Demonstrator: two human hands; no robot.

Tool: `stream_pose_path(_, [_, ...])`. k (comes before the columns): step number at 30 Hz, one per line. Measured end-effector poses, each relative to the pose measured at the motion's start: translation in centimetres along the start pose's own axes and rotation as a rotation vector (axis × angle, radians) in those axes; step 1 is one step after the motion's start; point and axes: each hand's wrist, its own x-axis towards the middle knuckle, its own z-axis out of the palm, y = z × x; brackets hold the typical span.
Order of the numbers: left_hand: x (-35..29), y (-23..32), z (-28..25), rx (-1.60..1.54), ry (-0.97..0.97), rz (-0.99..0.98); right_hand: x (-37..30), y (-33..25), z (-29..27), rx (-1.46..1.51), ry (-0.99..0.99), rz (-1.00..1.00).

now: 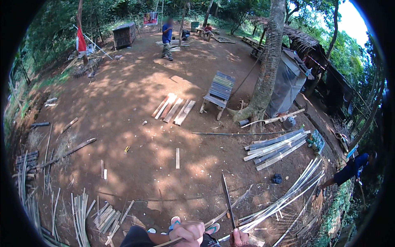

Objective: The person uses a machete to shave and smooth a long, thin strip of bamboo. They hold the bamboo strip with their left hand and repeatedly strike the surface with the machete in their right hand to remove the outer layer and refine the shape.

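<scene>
At the lower edge, my right hand is closed round the handle of a machete. Its long dark blade points up and slightly left. My left hand is clenched on a thin bamboo strip, which slants up to the right and passes by the blade. Whether blade and strip touch, I cannot tell. Beneath my hands are my bent leg in dark cloth and my feet in sandals. Just right of the machete fans a bundle of long pale bamboo strips.
Short bamboo pieces lie at lower left, yellow-handled pliers farther off. Beyond are planks, a bamboo chair, split bamboo and a tree trunk. One person stands far back; another is at right.
</scene>
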Motion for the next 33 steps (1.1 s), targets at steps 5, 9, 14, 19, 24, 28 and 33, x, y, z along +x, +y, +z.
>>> stream_pose_path(5, [0.6,-1.3,1.5,-0.048,0.031,0.044,4.0,-7.1,-8.9,0.619,-0.410,0.146])
stream_pose_path(9, [0.2,-2.5,2.7,-0.041,0.215,0.109,5.7,-10.7,-13.3,0.660,-0.618,0.095])
stream_pose_path(14, [0.8,-3.1,2.9,-0.084,0.191,0.149,6.4,-10.3,-13.9,0.655,-0.611,-0.044])
stream_pose_path(19, [1.3,-2.6,2.8,-0.074,0.128,0.100,6.7,-10.5,-14.7,0.701,-0.595,-0.030])
stream_pose_path(24, [1.5,-2.2,2.2,-0.058,0.043,0.071,7.1,-10.7,-14.8,0.779,-0.611,-0.039])
stream_pose_path(28, [1.6,-1.9,1.6,-0.056,0.014,0.042,6.8,-9.7,-13.5,0.686,-0.656,-0.012])
stream_pose_path(33, [1.5,-1.5,1.0,-0.022,-0.027,0.019,6.9,-10.3,-13.7,0.746,-0.620,-0.053])
